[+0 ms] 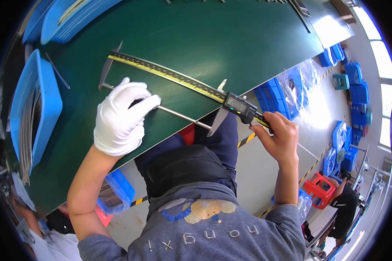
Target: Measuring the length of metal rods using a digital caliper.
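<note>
Metal rod [180, 115] is spanning the jaws of a digital caliper [170, 77], partly over the green table [161, 26]; my gloved left hand [121, 119] is gripping the rod, my bare right hand [279, 135] pinching the caliper near its display [236, 103].

Windows [383, 58] glare white at right; edges curve.

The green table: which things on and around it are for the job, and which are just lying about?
For the job:
thin metal rod, in the gloved left hand
digital caliper, in the right hand, its jaws at the rod's ends
probably the blue basket of thin rods

Seemingly just lying about:
loose grey rod
red stool
blue crates
</note>
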Motion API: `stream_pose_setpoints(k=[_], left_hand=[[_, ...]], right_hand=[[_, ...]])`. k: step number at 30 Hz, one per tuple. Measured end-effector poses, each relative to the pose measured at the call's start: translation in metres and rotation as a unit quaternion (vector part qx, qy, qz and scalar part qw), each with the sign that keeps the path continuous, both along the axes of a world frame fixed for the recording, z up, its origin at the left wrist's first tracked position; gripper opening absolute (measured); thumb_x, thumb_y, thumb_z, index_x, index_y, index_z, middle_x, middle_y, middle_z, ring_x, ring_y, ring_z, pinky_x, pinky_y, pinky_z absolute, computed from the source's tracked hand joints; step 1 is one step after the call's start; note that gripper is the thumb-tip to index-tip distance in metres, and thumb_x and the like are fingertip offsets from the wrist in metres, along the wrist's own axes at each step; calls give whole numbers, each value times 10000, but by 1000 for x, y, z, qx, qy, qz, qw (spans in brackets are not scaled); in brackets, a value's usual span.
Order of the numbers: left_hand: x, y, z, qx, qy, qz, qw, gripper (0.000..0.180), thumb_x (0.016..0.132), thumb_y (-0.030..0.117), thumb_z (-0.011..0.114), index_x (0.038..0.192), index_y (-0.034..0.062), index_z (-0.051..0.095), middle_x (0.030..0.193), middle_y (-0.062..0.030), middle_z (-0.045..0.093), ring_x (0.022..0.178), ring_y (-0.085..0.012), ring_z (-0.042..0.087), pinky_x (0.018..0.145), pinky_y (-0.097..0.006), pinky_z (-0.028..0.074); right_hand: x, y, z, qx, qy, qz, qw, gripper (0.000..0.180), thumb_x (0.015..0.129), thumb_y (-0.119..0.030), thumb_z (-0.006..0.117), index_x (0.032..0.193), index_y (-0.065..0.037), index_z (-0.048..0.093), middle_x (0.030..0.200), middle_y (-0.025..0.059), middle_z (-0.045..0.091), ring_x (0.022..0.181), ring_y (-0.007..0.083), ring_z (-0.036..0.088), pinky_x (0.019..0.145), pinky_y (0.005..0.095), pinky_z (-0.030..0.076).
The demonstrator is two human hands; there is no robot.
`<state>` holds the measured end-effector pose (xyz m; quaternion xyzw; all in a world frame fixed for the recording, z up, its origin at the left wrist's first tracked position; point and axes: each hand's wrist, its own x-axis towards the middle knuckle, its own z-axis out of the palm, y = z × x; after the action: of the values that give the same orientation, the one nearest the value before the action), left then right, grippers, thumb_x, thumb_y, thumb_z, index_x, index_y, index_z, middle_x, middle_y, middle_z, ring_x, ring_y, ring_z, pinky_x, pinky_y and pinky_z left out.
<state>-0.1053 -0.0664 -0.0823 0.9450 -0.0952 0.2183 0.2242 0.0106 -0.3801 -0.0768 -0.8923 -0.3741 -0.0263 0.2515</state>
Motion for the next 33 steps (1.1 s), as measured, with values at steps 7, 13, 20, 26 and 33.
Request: stream_pose_setpoints(k=[7,13,20,26,33], left_hand=[[5,-10,5,-5,-8,-9,1000,262,643,15,717,893,89,685,868,-80,623,823,-286,631,855,-469,512],[9,-39,8,45,2,-71,996,321,656,137,740,962,90,654,930,-72,609,895,-274,620,769,-441,530],[16,-66,-5,35,21,-109,993,283,668,152,630,928,40,632,913,-86,601,888,-263,608,782,-376,512],[17,-70,-15,1,-24,-82,996,142,701,142,639,809,62,594,798,-76,537,754,-249,573,680,-373,493],[24,-55,37,-56,-144,-18,988,193,758,190,649,879,72,556,571,-36,435,478,-222,514,395,-363,434]], right_hand=[[-1,-1,2,-20,-11,-1,1000,301,731,-332,771,819,-79,634,643,43,561,507,228,568,446,332,412],[-1,5,1,-24,-14,2,1000,305,721,-316,779,842,-76,633,649,49,560,510,233,566,451,334,414],[-3,-6,5,-8,16,-15,1000,292,697,-213,793,851,-37,617,655,73,554,503,215,537,469,308,418],[-3,1,4,-30,14,-29,999,286,692,-192,789,836,-21,610,647,82,543,491,211,532,465,300,417],[5,1,1,-15,5,-17,1000,306,686,-208,792,832,-14,605,645,93,537,483,228,518,450,308,394]])
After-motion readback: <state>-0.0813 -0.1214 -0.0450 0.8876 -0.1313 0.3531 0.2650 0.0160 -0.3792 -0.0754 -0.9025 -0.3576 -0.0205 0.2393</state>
